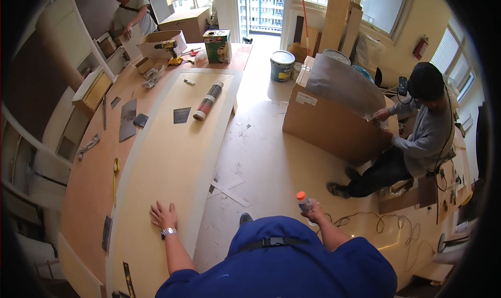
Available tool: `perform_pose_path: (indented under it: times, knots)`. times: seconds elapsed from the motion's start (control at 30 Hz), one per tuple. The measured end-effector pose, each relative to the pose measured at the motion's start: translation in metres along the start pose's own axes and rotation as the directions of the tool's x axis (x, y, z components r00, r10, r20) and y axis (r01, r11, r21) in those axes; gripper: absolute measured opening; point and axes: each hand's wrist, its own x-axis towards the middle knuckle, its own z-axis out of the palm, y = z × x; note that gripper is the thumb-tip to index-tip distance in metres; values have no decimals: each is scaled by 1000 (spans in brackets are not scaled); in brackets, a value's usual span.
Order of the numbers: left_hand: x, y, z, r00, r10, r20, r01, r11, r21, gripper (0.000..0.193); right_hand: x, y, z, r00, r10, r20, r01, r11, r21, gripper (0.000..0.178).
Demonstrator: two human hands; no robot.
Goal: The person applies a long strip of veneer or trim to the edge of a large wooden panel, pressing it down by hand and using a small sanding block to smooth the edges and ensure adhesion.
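My left hand (164,216) lies flat with its fingers spread on a long pale panel (156,162). A metal watch band circles that wrist. Off the panel's right side, over the floor, my right hand (314,213) is closed around a small bottle (304,203) with an orange cap. Farther up the panel rest a dark square piece (181,115), a cylindrical roll (209,100) with a reddish middle, and a small white tube (189,82). Left of the panel, a yellow tape measure (116,166) is partly drawn out on the wooden tabletop (88,188).
A power drill (172,52), an open carton (172,37) and a green box (217,46) stand at the table's far end. At right, a person (422,125) handles a grey sheet over a large cardboard box (334,131). Another person (135,16) stands far left. A cable (381,219) snakes across the floor.
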Motion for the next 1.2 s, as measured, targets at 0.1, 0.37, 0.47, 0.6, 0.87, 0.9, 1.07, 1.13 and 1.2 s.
perform_pose_path:
  times: [0.1,0.37,0.47,0.6,0.87,0.9,1.07,1.13,1.2]
  knots:
    - [-7,-14,15,984,65,-168,-60,998,33,72,-5,-4,-14,990,140,0,-140,990,-17,80]
    - [-4,4,1,983,59,-174,-60,998,0,70,32,-43,-19,991,118,56,-108,983,-146,85]
    - [1,0,2,981,50,-189,-54,998,-15,69,69,-92,-14,996,47,77,-34,986,-163,85]
    - [1,-1,8,982,65,-176,-63,998,15,68,98,-156,-18,993,-66,96,59,996,73,79]
    - [23,83,19,952,136,-275,-203,951,-233,35,192,-207,-40,966,-191,171,170,976,134,85]
    - [20,119,17,873,274,-404,-406,868,-287,29,198,-228,-53,953,-213,217,176,968,178,86]
    - [-11,325,-18,751,655,87,-337,493,-802,53,224,-342,-132,793,-500,347,428,864,265,84]
    - [-16,384,-22,660,747,79,-320,375,-870,74,234,-364,-145,752,-523,400,455,852,260,83]
    - [-5,426,-31,656,754,35,-291,296,-910,78,249,-381,-151,529,-802,278,755,594,277,70]
